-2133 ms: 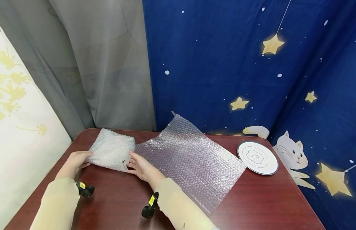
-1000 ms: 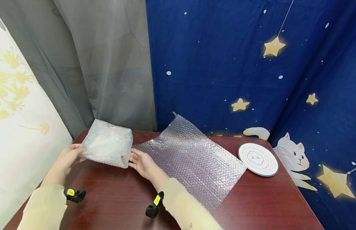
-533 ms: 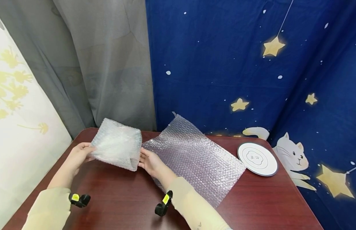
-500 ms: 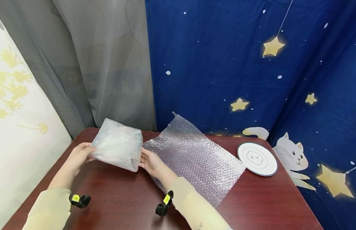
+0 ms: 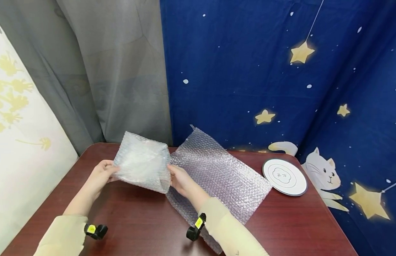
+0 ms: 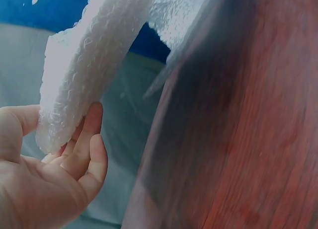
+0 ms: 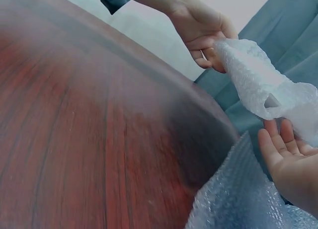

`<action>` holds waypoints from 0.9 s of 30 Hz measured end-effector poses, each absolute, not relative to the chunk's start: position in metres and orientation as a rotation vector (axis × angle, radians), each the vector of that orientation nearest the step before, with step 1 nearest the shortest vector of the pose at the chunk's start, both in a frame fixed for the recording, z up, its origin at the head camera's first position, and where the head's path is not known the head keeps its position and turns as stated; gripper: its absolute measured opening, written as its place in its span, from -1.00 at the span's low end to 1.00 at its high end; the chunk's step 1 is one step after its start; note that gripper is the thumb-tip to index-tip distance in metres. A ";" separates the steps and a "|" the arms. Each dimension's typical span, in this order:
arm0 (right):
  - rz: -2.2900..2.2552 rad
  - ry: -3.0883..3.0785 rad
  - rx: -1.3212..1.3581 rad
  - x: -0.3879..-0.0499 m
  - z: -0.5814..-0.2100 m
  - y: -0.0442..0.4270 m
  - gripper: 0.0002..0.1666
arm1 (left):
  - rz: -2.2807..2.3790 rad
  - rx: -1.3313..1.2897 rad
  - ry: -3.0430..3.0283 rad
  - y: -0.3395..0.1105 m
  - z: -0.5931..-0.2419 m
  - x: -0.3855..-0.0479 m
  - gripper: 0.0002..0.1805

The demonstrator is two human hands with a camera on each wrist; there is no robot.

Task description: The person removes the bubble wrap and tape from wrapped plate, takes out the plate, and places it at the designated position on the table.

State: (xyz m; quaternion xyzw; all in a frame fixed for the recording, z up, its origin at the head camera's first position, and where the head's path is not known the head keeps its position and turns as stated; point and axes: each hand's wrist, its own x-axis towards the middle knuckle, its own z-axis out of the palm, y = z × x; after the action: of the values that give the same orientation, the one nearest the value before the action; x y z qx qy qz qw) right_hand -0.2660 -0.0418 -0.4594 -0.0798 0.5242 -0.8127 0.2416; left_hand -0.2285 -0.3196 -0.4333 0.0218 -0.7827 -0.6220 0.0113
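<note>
Both hands hold a packet of folded bubble wrap (image 5: 142, 160) tilted above the left half of the table, its shadow falling below. What lies inside it is hidden. My left hand (image 5: 103, 174) grips the packet's left edge, thumb on top; in the left wrist view the fingers (image 6: 92, 124) support it from beneath. At the right edge my right hand (image 5: 184, 182) pinches the wrap near a loose flap. A small gap in the folds shows in the right wrist view, just above the right fingers (image 7: 271, 144). Behind the right hand spreads a loose bubble wrap sheet (image 5: 223, 174).
A white plate (image 5: 285, 177) with a dark rim and printed centre lies at the table's right, touching or nearly touching the sheet's corner. The red-brown wooden table (image 5: 146, 227) ends at grey and blue star-patterned curtains (image 5: 233, 71).
The packet has been lifted off the table, went slightly left, then moved right with both hands. It now hangs closer to the loose sheet. The plate has stayed in place.
</note>
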 end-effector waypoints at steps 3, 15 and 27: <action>-2.210 1.469 -0.193 -0.266 -0.460 -0.036 -0.52 | -1.943 0.063 -2.434 -0.312 -0.432 -0.226 -0.65; -2.146 1.610 -0.210 -0.265 -0.460 -0.014 -0.66 | -2.003 0.041 -2.385 -0.289 -0.430 -0.221 -0.70; -2.121 1.656 -0.214 -0.261 -0.457 0.007 -0.63 | -2.072 -0.015 -2.364 -0.268 -0.429 -0.215 -0.72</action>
State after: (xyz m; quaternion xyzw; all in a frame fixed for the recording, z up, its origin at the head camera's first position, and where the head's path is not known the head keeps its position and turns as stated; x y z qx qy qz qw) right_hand -0.2609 0.0070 -0.4567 -0.0775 0.5986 -0.7666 0.2192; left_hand -0.2150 -0.2681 -0.4286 -0.0048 -0.7521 -0.6591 -0.0011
